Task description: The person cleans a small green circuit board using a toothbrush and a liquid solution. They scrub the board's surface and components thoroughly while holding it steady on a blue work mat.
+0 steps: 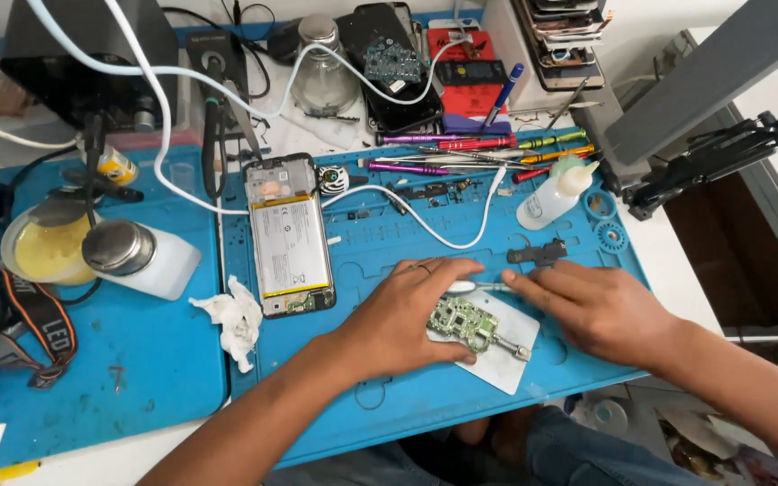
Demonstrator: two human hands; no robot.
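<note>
A small green circuit board [463, 320] lies on a white paper square [508, 353] on the blue work mat [389, 243]. My left hand [402, 315] rests flat beside the board, fingers pressing its left edge. My right hand [598, 310] grips a thin white-tipped swab [466, 287] that points left, just above the board. An opened phone [287, 236] with its battery showing lies to the left of my left hand.
A crumpled tissue [234, 317] lies by the phone. A metal-capped dispenser bottle [141, 257] and a yellow paste jar [42, 245] stand at left. Screwdrivers [474, 144], a white squeeze bottle [555, 193], a white cable [443, 234] and more phones [393, 63] fill the back.
</note>
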